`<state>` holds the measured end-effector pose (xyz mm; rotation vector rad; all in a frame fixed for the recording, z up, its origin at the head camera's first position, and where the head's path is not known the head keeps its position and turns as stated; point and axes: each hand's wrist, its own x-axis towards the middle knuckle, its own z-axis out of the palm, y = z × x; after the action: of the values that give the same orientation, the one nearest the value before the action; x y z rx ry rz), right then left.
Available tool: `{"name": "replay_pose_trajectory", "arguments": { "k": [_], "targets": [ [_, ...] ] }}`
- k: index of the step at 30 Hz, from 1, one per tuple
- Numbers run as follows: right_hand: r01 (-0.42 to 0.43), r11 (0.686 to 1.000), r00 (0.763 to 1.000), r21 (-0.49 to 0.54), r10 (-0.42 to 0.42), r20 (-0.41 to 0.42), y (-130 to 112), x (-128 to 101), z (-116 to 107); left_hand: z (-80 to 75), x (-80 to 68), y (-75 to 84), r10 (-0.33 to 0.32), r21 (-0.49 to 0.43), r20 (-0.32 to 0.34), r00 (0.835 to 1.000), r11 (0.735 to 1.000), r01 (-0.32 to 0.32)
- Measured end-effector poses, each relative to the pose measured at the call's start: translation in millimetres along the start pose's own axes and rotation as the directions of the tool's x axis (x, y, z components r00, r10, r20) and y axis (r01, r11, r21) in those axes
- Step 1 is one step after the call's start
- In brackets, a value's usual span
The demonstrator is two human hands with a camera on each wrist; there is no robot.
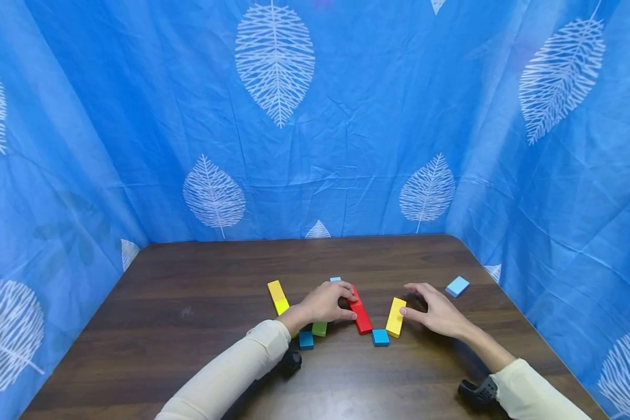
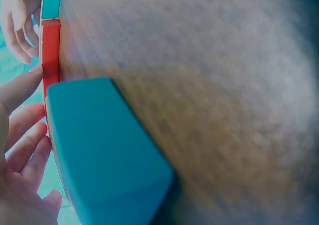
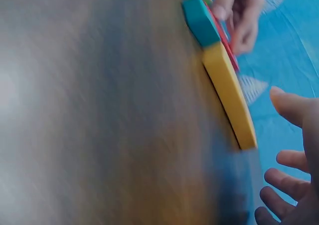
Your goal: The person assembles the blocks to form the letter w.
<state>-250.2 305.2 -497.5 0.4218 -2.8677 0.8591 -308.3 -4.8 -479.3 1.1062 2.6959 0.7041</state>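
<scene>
My left hand (image 1: 329,300) is at the row of red blocks (image 1: 364,322), its curled fingertips on the far red block and its thumb along the left side. In the left wrist view the thumb is right at a red block (image 2: 51,50). My right hand (image 1: 436,309) is beside the yellow block (image 1: 396,318); its thumb is at the block's right side, and its fingers are spread and away from it. A blue block (image 1: 380,338) lies between the near ends of the red row and that yellow block.
Left of the red row lie a green block (image 1: 319,329), a blue block (image 1: 306,340) and yellow blocks (image 1: 276,291), partly hidden by my left arm. A light blue block (image 1: 336,279) shows behind my left hand. Another light blue block (image 1: 457,286) lies near the table's right edge.
</scene>
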Motion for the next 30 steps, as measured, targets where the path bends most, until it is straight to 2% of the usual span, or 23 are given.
{"name": "replay_pose_trajectory", "arguments": {
  "k": [14, 23, 30],
  "targets": [
    [-0.123, 0.99, 0.99, -0.072, 0.117, -0.085, 48, 6, -50, -2.4, 1.2, -0.1, 0.01, -0.002, 0.007, 1.0, 1.0, -0.01],
    [-0.184, 0.978, 0.98, -0.098, 0.175, -0.095, 75, 0, -65, -3.6, 2.0, 0.1, 0.018, -0.003, 0.006, 1.0, 1.0, -0.018],
    [-0.287, 0.954, 0.957, -0.088, 0.282, -0.061, 94, -6, -71, -4.3, 2.0, -0.9, 0.02, -0.009, 0.008, 1.0, 1.0, -0.02]
  ]
}}
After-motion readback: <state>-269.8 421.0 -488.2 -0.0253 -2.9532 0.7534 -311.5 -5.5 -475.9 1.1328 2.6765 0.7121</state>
